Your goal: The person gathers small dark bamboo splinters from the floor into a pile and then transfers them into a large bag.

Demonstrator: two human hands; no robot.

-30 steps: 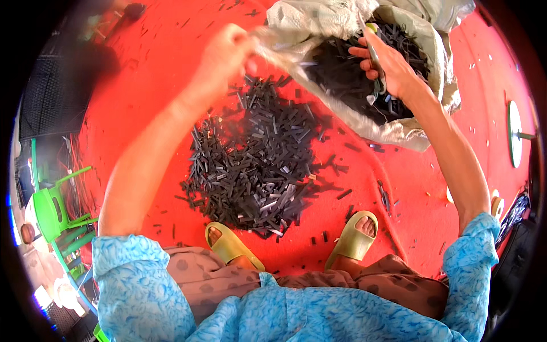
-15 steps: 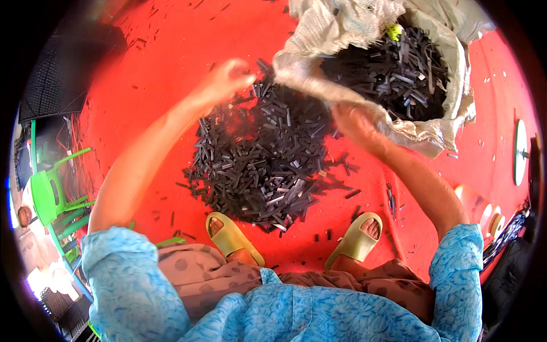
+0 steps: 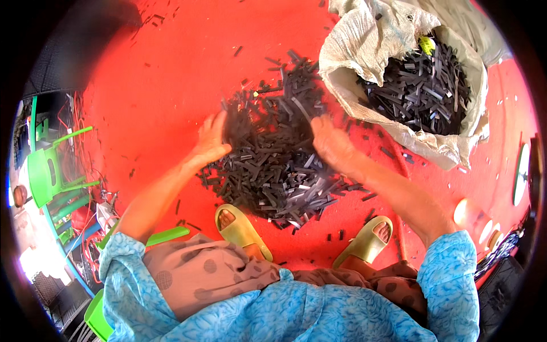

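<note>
At the far left, a smooth green plastic chair (image 3: 45, 178) is partly lost among blurred clutter. The left hand (image 3: 213, 141) is at the left edge of a loose pile of black strips (image 3: 268, 165), its thumb spread from the fingers; some fingertips are hard to make out. The flat, narrow strips lie on red sheeting (image 3: 176, 85), gently rippled. At the pile's right side is the right hand (image 3: 330, 141), fingers curled and partly hidden; whether they grip the slim grey piece (image 3: 302, 108) beside them (strip or blade, too blurred to say), I cannot tell. Farther right, a crinkled, woven beige sack (image 3: 347, 94), cut off above, holds more strips.
</note>
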